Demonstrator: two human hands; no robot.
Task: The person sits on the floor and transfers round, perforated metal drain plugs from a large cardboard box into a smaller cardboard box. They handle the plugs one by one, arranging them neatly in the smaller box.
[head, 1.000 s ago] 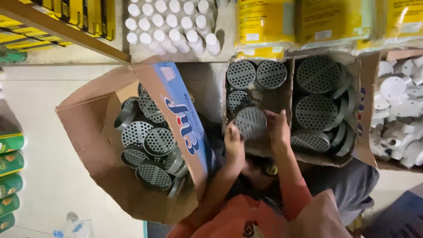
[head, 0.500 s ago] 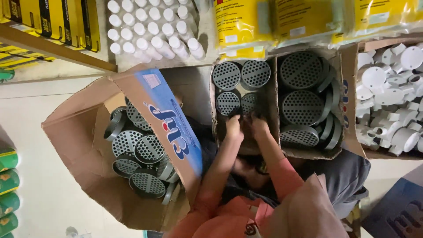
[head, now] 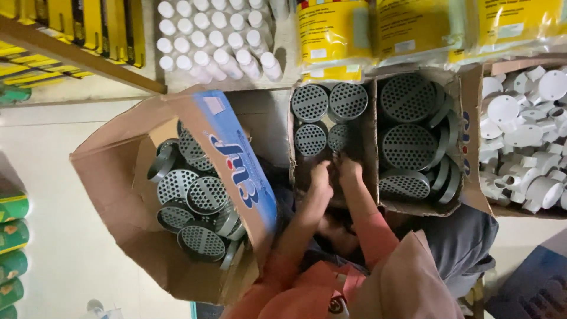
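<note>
Both my hands reach into a narrow cardboard box (head: 297, 171) that holds small round grey perforated strainers (head: 309, 103) standing on edge. My right hand (head: 349, 170) has its fingertips on the lower edge of the nearest strainer (head: 341, 136), which lies in shadow. My left hand (head: 319, 177) sits just beside it on the box's bare floor, fingers curled. Shadow hides whether the left hand grips anything.
To the left, a large open carton (head: 112, 195) with a blue flap holds bigger grey strainers (head: 204, 195). Right of my hands are a box of large strainers (head: 407, 147) and one of white pipe fittings (head: 525, 136). White bottles (head: 212, 41) and yellow bags (head: 336, 35) fill the shelf.
My hands carried a small strainer down into the narrow box and set it beside the others. The view shifted slightly to the left.
</note>
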